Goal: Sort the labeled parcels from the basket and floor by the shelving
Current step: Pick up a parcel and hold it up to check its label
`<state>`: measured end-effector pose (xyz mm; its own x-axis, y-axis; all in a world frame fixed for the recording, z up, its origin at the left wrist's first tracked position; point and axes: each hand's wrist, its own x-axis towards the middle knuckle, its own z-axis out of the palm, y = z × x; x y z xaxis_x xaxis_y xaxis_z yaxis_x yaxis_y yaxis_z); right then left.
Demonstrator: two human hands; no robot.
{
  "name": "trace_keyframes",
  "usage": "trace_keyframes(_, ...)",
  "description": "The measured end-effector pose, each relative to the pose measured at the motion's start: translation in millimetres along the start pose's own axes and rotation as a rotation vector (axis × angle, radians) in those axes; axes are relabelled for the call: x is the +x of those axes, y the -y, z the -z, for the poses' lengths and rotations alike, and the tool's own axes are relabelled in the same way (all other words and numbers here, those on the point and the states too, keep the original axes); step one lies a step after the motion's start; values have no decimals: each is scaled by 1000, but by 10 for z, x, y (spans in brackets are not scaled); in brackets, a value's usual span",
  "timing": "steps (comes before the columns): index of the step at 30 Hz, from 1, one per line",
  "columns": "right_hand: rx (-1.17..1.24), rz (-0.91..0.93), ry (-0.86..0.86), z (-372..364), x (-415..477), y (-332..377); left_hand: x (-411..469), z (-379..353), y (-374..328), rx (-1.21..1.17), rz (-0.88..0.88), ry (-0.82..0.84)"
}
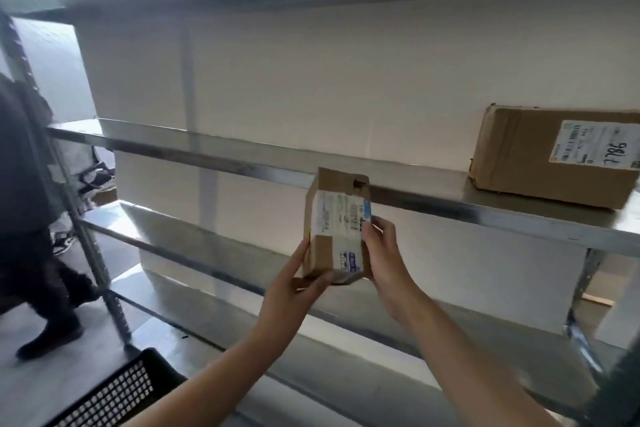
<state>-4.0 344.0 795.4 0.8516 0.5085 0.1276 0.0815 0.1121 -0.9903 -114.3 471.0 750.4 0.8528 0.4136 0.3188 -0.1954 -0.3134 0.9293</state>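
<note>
Parcel [334, 229], small and brown, stands upright in the air before the shelving, level with the front edge of the middle shelf [207, 163] and not resting on it. Both hands hold it. The left hand [298, 282] cups its bottom corner with the thumb up the left side, and the right hand [382, 253] pinches its right edge beside the label [341, 215]. Each grip is clamped on the parcel.

The hold sits low, so the tall parcel could tip or slip out if either grip loosens before a shelf takes its weight. A torn hole near its top corner could catch on the shelf's metal lip. Set down on its narrow end, it may topple. Someone in dark clothes [31, 184] walks just left of the shelving, near the basket [114, 392], and could be bumped.

Label print is smeared and partly under the right hand, so it cannot be read. The big box [519, 156] on the shelf to the right shows a handwritten number but is cut off by the frame. Only a corner of the basket shows, so its contents are out of sight, and no floor parcels can be seen.
</note>
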Motion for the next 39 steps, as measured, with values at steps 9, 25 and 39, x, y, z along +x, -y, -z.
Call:
trace_keyframes(9, 43, -115, 404, -1151, 336, -346, -94, 1293, 422, -53, 87, -176)
trace_keyframes(25, 4, -215, 694, -3552, 1197, -666, -45, 3762, 949, 422, -80, -509)
trace_keyframes(39, 47, -257, 732, -4828, 2042, -1488, 215, 4466, 1596, 153, 340, -927)
